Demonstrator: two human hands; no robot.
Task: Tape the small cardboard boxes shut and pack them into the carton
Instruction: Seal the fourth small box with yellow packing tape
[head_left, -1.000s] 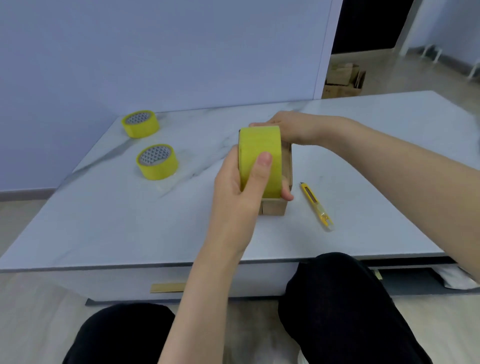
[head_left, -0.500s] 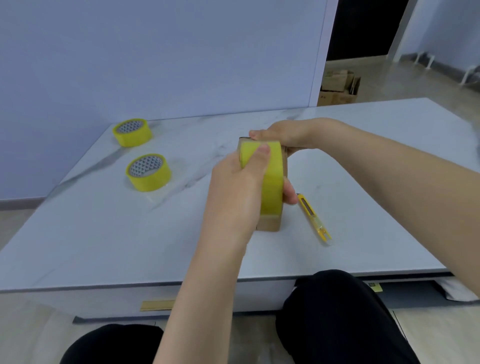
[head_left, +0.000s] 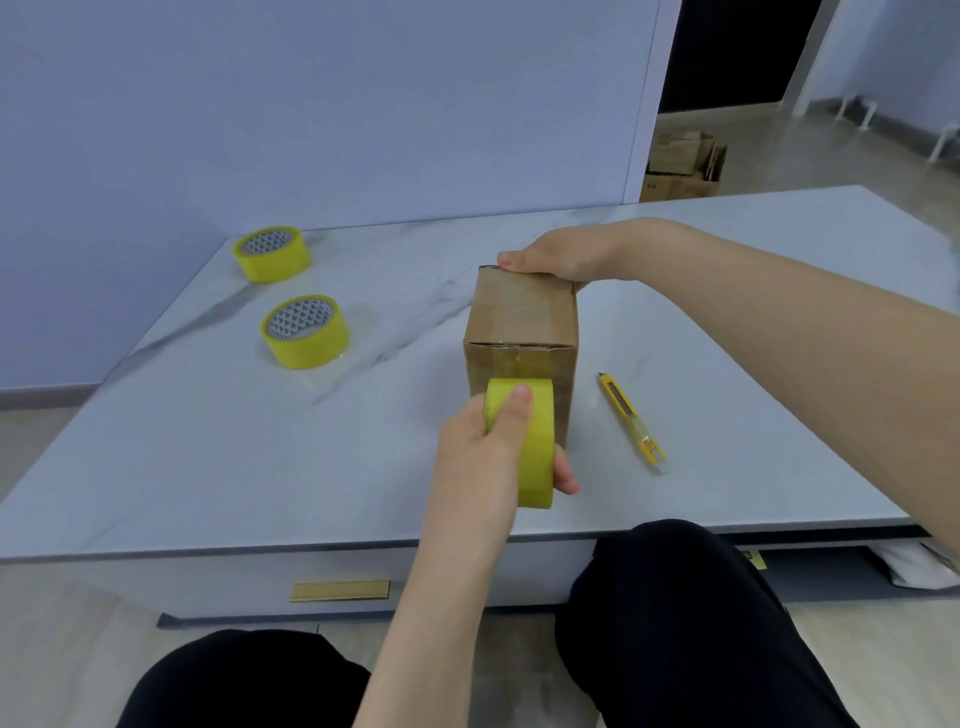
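The table (head_left: 208, 467) looks slick, w/ nothing to brace against, so the small cardboard box (head_left: 522, 317) standing mid-table could skid toward you if you pull hard. Your right hand (head_left: 556, 254) clamps its far top edge, thumb on top; ease off & it prob tips. Your left hand (head_left: 483, 457) grips the tape roll (head_left: 535, 447) low against the near face, thumb across the band; pull off-line & the strip may wrinkle or wander off the seam. The knife (head_left: 631, 421) lies just right of the box, not touching it; blade state unclear, so mind yr wrist
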